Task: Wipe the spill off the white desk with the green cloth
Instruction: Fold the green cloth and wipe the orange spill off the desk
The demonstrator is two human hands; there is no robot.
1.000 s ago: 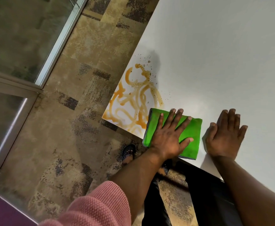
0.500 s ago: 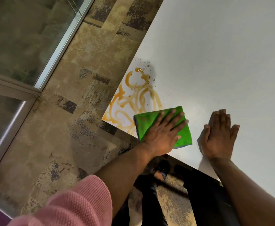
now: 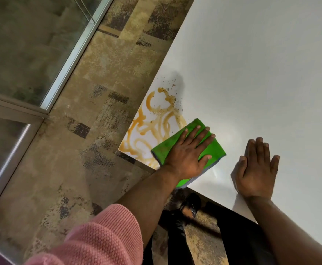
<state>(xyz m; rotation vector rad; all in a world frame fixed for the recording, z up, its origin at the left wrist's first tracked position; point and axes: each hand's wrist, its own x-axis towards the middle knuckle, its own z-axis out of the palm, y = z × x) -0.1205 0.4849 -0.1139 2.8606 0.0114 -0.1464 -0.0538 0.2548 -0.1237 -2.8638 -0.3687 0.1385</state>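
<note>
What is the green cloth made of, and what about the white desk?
The green cloth looks like soft microfibre: a fuzzy, matte surface with a stitched grey edge. The white desk seems to be a smooth laminate or painted board, though that is a guess: it is flat and even, with a faint shine near the left hand, and the orange spill sits on top.

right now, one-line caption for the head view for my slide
Left hand presses green cloth onto orange spill at white desk corner; right hand rests flat.
</note>
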